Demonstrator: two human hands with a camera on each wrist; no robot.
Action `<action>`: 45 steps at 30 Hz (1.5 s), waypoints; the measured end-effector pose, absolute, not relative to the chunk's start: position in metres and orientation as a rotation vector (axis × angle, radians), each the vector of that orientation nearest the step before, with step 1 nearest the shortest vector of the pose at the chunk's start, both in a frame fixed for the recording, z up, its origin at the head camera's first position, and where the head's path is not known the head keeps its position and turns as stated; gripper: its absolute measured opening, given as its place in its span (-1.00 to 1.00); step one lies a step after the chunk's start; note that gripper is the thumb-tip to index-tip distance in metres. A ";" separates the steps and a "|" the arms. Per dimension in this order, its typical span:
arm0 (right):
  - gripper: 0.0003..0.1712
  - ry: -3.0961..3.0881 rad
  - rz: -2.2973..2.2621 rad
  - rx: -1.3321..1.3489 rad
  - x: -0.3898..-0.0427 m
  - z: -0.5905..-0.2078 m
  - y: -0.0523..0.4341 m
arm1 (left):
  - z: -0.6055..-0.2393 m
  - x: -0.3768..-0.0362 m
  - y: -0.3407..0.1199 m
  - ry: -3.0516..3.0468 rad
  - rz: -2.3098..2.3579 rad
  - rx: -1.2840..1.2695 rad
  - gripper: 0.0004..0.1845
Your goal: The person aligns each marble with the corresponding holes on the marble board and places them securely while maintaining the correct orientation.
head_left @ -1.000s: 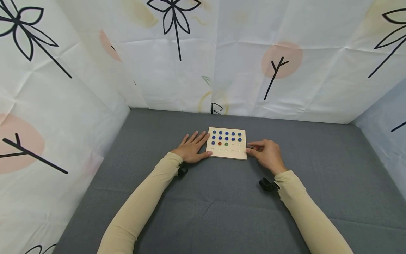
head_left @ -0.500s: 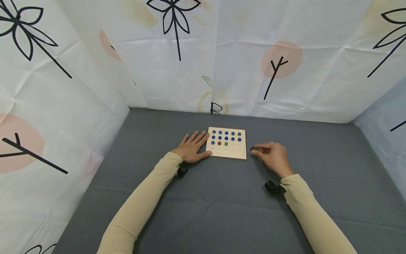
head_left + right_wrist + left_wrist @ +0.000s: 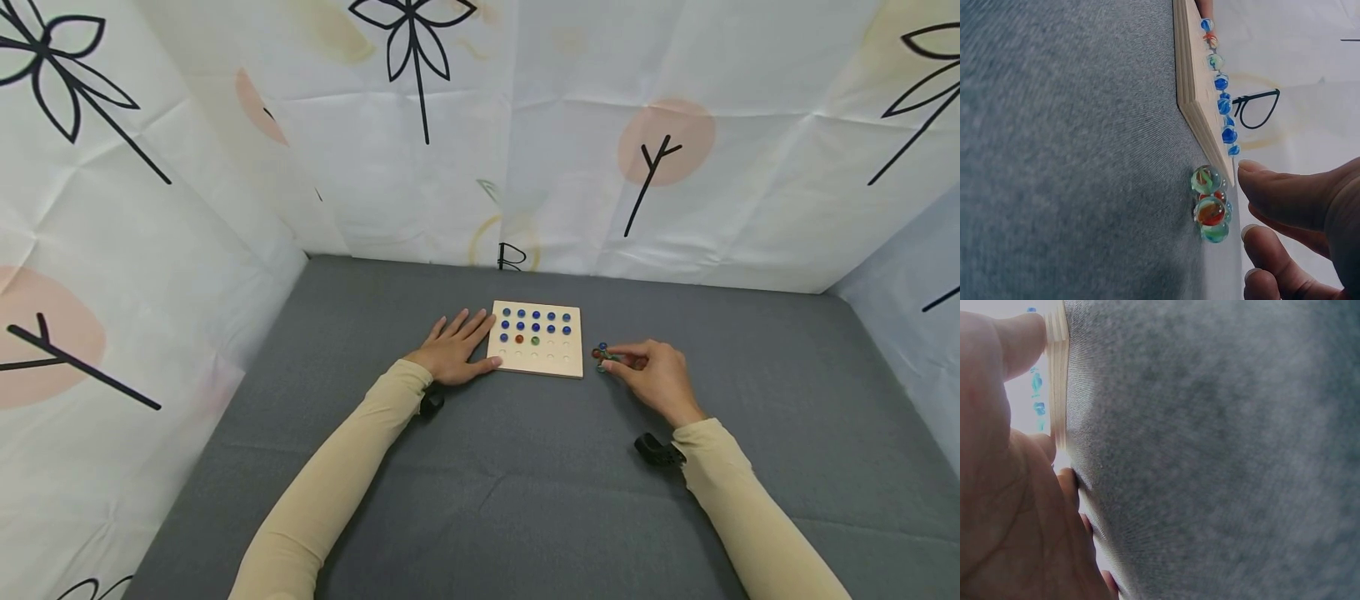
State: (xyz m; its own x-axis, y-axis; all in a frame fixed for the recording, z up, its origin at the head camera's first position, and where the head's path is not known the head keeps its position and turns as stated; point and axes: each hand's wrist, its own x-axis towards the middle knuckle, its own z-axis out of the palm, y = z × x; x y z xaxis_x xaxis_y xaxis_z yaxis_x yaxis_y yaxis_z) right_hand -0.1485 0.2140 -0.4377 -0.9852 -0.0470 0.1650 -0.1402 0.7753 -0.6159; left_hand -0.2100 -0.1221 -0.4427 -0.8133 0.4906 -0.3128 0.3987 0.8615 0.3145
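- A white, creased backdrop (image 3: 570, 150) printed with black line-drawn plants and pink discs stood along the left, far and right sides of the dark grey cloth surface (image 3: 480, 508).
- A beige left sleeve (image 3: 337, 467) extended to a black wrist device (image 3: 431, 403).
- The left hand (image 3: 452, 352) lay palm down, fingers spread; its thumb rested on the board's near-left corner and its index fingertip met the left edge.
- A rectangular, pale wooden board (image 3: 543, 349) lay flat on the cloth between both hands.
- Round, blue glass marbles (image 3: 536, 326) filled the two far rows of the board and the leftmost seat of the third row.
- To their right in the third row sat one red marble (image 3: 519, 339), then one green marble (image 3: 536, 341). The nearest row showed pale dimples.
- A loose cluster of glass marbles (image 3: 1211, 212), in green, orange-red and blue, lay on the cloth just beside the board's right edge.
- The right hand (image 3: 654, 375) was at the cluster, thumb and fingers parted; fingertip contact with a marble could not be determined.
- A second black wrist device (image 3: 658, 451) adjoined the beige right sleeve (image 3: 750, 508).
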 end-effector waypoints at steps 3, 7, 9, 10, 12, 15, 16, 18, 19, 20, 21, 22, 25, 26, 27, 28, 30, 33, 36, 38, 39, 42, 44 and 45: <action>-0.71 -2.832 0.998 0.152 -0.147 -0.439 0.217 | -0.444 -0.210 -0.122 2.647 0.328 0.657 -0.12; -0.72 -2.836 0.993 0.162 -0.145 -0.440 0.220 | -0.446 -0.211 -0.122 2.648 0.338 0.652 -0.11; -0.72 -2.835 0.993 0.161 -0.145 -0.441 0.221 | -0.448 -0.213 -0.122 2.649 0.340 0.649 -0.11; -0.73 -2.834 0.991 0.162 -0.145 -0.441 0.222 | -0.450 -0.214 -0.122 2.647 0.340 0.644 -0.11; -0.73 -2.828 0.988 0.169 -0.144 -0.442 0.223 | -0.454 -0.216 -0.123 2.650 0.343 0.641 -0.10; -0.73 -2.817 0.980 0.184 -0.143 -0.443 0.223 | -0.461 -0.220 -0.124 2.660 0.343 0.639 -0.10; -0.73 -2.816 0.976 0.191 -0.143 -0.443 0.223 | -0.463 -0.221 -0.124 2.663 0.344 0.640 -0.10; -0.73 -2.814 0.969 0.203 -0.143 -0.444 0.223 | -0.466 -0.222 -0.124 2.667 0.349 0.640 -0.09; -0.73 -2.815 0.968 0.207 -0.143 -0.445 0.223 | -0.466 -0.222 -0.125 2.668 0.353 0.640 -0.09; -0.73 -2.817 0.968 0.211 -0.143 -0.445 0.223 | -0.466 -0.222 -0.125 2.666 0.357 0.640 -0.09; -0.74 -2.819 0.968 0.215 -0.143 -0.446 0.223 | -0.467 -0.223 -0.125 2.665 0.359 0.639 -0.09; -0.74 -2.821 0.969 0.217 -0.143 -0.446 0.223 | -0.467 -0.222 -0.125 2.662 0.363 0.636 -0.09; -0.74 -2.825 0.966 0.217 -0.143 -0.446 0.223 | -0.465 -0.222 -0.125 2.658 0.362 0.632 -0.09; -0.74 -2.827 0.964 0.217 -0.143 -0.446 0.223 | -0.465 -0.221 -0.125 2.658 0.360 0.632 -0.09; -0.74 -2.831 0.961 0.215 -0.143 -0.446 0.222 | -0.464 -0.221 -0.125 2.658 0.358 0.632 -0.09; -0.74 -2.834 0.959 0.216 -0.143 -0.446 0.222 | -0.464 -0.221 -0.125 2.658 0.353 0.632 -0.09; -0.75 -2.844 0.960 0.213 -0.143 -0.445 0.221 | -0.463 -0.220 -0.125 2.659 0.345 0.631 -0.09; -0.76 -2.860 0.968 0.208 -0.142 -0.445 0.221 | -0.463 -0.221 -0.125 2.661 0.338 0.631 -0.09; -0.75 -2.870 0.974 0.205 -0.142 -0.445 0.220 | -0.464 -0.221 -0.125 2.662 0.336 0.630 -0.08; -0.75 -2.872 0.976 0.207 -0.142 -0.447 0.221 | -0.465 -0.221 -0.125 2.661 0.336 0.630 -0.09; -0.74 -2.872 0.979 0.208 -0.142 -0.447 0.221 | -0.465 -0.222 -0.125 2.661 0.335 0.631 -0.09; -0.73 -2.873 0.983 0.209 -0.142 -0.448 0.221 | -0.465 -0.222 -0.125 2.662 0.337 0.634 -0.09; -0.73 -2.872 0.985 0.208 -0.143 -0.448 0.221 | -0.465 -0.222 -0.125 2.664 0.339 0.637 -0.09; -0.73 -2.873 0.986 0.206 -0.143 -0.448 0.221 | -0.465 -0.222 -0.125 2.665 0.340 0.637 -0.09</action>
State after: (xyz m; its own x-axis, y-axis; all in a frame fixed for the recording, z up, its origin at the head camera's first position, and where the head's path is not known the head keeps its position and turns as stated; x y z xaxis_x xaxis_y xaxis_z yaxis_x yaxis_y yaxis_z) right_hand -0.1425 0.2207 -0.4485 -0.9862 -0.0959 0.1349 -0.1585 0.7816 -0.6033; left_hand -0.2217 -0.1246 -0.4648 -0.8259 0.4753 -0.3032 0.3841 0.8680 0.3146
